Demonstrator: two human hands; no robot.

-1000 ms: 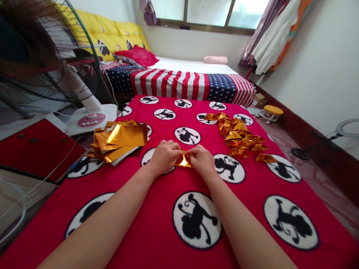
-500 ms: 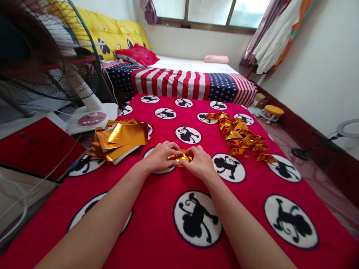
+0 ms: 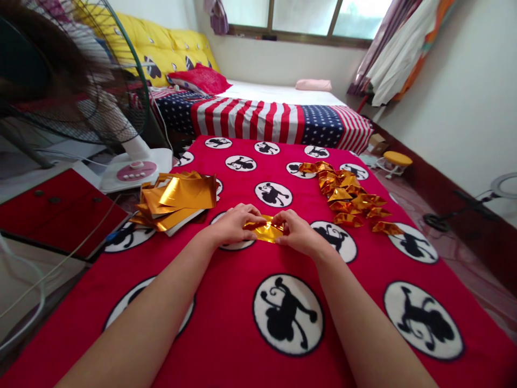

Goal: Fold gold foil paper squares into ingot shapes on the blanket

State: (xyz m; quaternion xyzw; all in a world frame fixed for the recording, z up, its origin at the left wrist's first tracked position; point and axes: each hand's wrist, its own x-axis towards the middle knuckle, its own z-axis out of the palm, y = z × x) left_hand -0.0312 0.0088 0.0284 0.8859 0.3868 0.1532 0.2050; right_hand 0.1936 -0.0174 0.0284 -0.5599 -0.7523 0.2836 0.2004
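Note:
A shiny gold foil paper [image 3: 268, 231], partly folded, lies low over the red cloth in the middle of the head view. My left hand [image 3: 238, 223] pinches its left end, thumb in front and fingers behind. At its right end my right hand [image 3: 298, 230] grips the paper the same way. The fingers cover both ends of the paper. To the left is a loose stack of flat gold foil sheets [image 3: 188, 193]. Several folded gold foil ingots [image 3: 341, 195] lie clustered to the right.
The red cloth [image 3: 226, 345] has white circles with black monkey figures. A running fan [image 3: 133, 140] stands at the left beside a red-topped box [image 3: 60, 210]. Behind is a bed [image 3: 258, 121] with a flag-patterned cover. A yellow stool [image 3: 398, 158] is on the floor at the right.
My hands have moved apart slightly, the right one outward, and more of the foil paper's front face shows between them. The camera view has shifted a little.

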